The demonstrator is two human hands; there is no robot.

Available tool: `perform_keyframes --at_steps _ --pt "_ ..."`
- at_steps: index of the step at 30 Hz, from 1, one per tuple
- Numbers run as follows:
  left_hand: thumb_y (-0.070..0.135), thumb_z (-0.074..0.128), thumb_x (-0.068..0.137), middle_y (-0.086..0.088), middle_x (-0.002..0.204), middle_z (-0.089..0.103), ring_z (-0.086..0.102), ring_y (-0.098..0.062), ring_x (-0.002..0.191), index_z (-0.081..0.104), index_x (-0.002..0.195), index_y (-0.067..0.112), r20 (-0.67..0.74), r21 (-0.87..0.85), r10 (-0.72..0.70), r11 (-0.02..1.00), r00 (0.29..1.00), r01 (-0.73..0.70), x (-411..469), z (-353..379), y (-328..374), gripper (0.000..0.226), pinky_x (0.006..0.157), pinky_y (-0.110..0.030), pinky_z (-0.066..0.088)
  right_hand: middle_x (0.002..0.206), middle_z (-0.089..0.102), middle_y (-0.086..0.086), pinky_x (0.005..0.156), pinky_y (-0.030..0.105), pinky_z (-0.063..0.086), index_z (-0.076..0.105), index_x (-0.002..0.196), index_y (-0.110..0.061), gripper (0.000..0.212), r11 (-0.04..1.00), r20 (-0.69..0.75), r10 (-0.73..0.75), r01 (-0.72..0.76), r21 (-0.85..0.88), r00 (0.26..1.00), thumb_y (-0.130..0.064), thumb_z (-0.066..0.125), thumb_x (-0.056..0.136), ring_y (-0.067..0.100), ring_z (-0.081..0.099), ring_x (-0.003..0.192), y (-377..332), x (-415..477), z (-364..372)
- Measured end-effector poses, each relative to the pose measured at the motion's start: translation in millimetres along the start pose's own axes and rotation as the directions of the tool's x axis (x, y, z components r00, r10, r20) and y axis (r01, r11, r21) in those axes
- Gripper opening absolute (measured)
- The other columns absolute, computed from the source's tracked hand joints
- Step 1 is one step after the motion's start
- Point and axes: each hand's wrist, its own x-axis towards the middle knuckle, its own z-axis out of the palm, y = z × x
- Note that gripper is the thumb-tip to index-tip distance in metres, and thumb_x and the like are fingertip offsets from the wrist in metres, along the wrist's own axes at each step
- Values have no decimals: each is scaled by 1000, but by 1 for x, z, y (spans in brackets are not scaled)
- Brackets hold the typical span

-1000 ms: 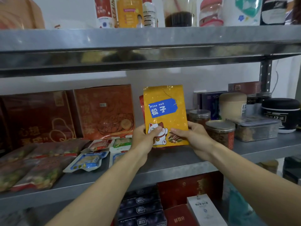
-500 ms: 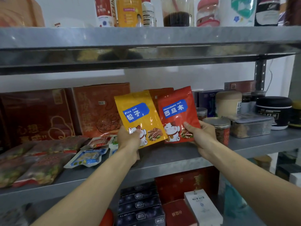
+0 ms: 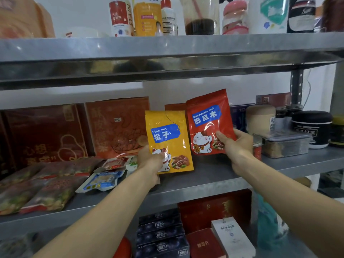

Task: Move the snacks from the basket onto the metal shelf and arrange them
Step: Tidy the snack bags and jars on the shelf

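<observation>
Left hand [image 3: 150, 159] fingers clamp the yellow pine-nut pouch [image 3: 167, 138], now lowered upright toward the metal shelf [image 3: 204, 175] mid-depth. Right hand [image 3: 236, 144] pinches the red macadamia pouch [image 3: 206, 123], now pulled apart rightward and raised. Likely side-by-side placement comes next.

Left grip [image 3: 151, 161], right grip [image 3: 238, 146], both forearms [image 3: 104, 211]: bare.

Yellow pouch [image 3: 168, 140] lower left corner is covered by left grip [image 3: 150, 161]; red pouch [image 3: 208, 123] corner by right grip [image 3: 237, 144]. A third pack [image 3: 175, 107] behind is mostly hidden. Top-shelf bottles [image 3: 149, 15] are cropped at top.
</observation>
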Motion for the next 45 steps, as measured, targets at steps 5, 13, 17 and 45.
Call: perform_keyframes --at_steps 5,13,17,45 --pt "2 62 92 -2 100 67 60 -20 85 62 106 15 -14 1 -33 999 999 33 -1 7 0 19 67 -27 46 92 71 -3 81 36 58 65 108 -19 22 1000 33 10 -10 0 999 -25 71 88 15 71 85 -2 -2 3" --pt "-2 60 85 -11 112 63 59 -23 97 51 116 7 109 276 -59 961 992 27 -1 30 -12 34 84 -32 50 91 73 7 74 38 60 65 92 -16 18 988 103 145 -138 -75 984 -9 77 82 23 72 78 18 -5 11" --pt "4 55 88 -11 121 61 60 -25 105 42 134 8 144 435 -44 900 989 -24 -3 32 -17 48 89 -37 53 107 71 12 82 41 59 60 119 -11 42 962 113 187 -159 -223 976 -11 78 82 25 71 87 38 -8 15" --pt "51 22 102 -7 137 51 36 -30 130 47 134 20 226 855 132 449 965 -261 -12 39 -47 51 108 -46 30 122 66 4 88 35 50 64 123 -21 47 586 239 35 174 -791 970 -54 58 91 25 61 112 61 -9 28"
